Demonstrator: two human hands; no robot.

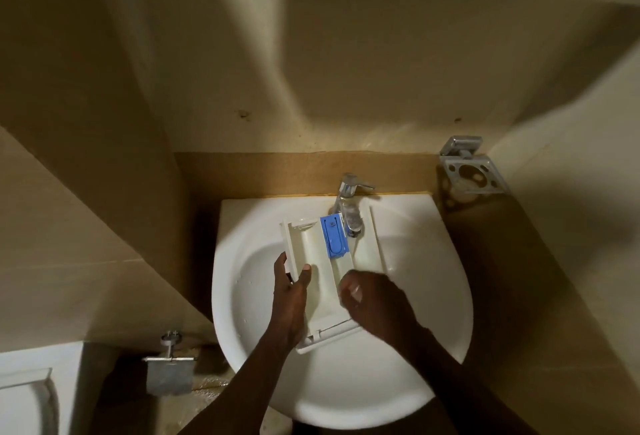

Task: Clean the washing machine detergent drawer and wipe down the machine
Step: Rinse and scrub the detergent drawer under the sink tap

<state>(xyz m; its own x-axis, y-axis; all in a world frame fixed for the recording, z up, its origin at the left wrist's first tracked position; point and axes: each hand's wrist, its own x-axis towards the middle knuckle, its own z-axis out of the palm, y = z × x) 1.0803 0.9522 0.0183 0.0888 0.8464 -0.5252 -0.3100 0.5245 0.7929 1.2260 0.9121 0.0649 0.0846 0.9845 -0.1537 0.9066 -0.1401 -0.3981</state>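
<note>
Detergent drawer (pixel 313 244): boxy, smooth white plastic

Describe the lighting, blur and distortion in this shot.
Head view: dim, yellowish light, with the white sink the brightest area. Head view: the right hand is smeared by blur, while the left hand gripping the detergent drawer looks sharper. Head view: the wide-angle lens bows the wall edges, the corners darken, and small glints show on the chrome faucet.

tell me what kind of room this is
Most likely a bathroom: a white basin with a chrome tap, a metal toothbrush holder on the wall beside it, and a toilet-roll holder low on the left.
</note>
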